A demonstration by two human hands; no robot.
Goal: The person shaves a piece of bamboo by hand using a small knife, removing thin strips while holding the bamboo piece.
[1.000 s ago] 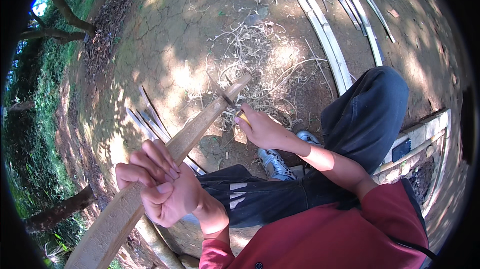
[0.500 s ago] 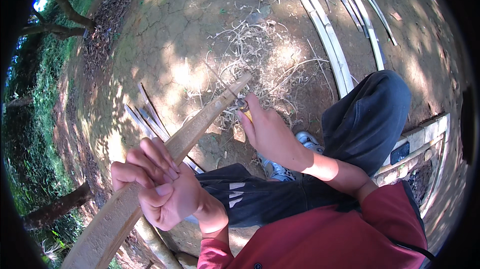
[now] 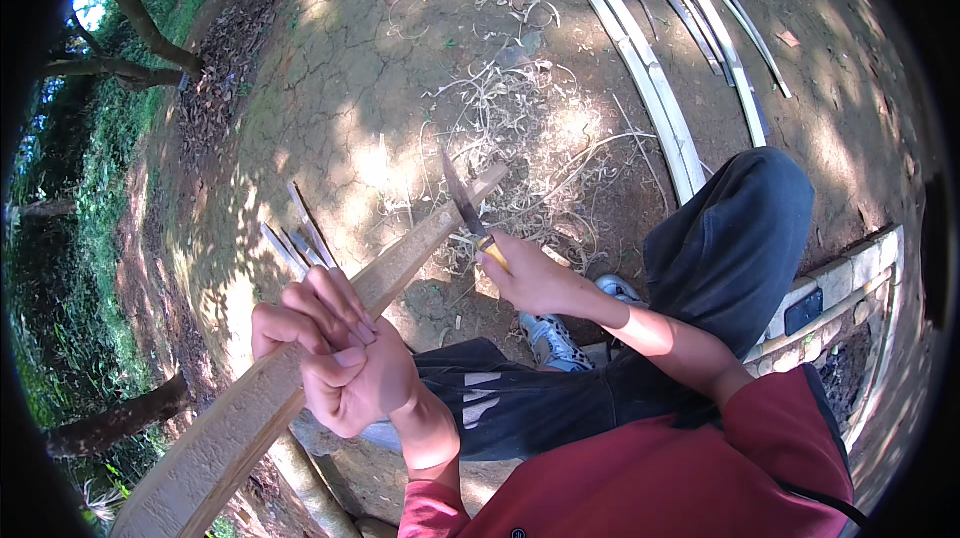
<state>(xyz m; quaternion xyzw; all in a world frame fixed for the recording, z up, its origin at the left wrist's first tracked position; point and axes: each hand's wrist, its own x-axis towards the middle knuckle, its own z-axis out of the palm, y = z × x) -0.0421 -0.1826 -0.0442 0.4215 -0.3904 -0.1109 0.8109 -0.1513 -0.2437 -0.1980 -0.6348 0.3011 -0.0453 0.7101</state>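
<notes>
Wooden bar is crossing slantwise in front of the person, from the lower left rim of the view up toward the middle, and its narrower far end is pointing away over the dirt ground. The left hand is grasping this bar: the palm is facing upward, and the fingers are curling over the bar's upper face. The right hand is holding the yellow handle of a knife, and the dark blade is passing across the bar near the far end, with its tip reaching past the other edge. Whether the blade is touching the wood, I cannot tell from this angle.

Beyond the far end, many thin curled shavings are lying in a loose heap, partly in bright sunlight. Toward the upper right, long pale strips are resting on the ground, and darker strips are lying near them. Some shorter strips are showing just above the left hand. The person is wearing dark trousers, a red top and patterned shoes. At the right, a small dark flat object is lying on a pale ledge, and at the left, tree branches are standing against green plants
</notes>
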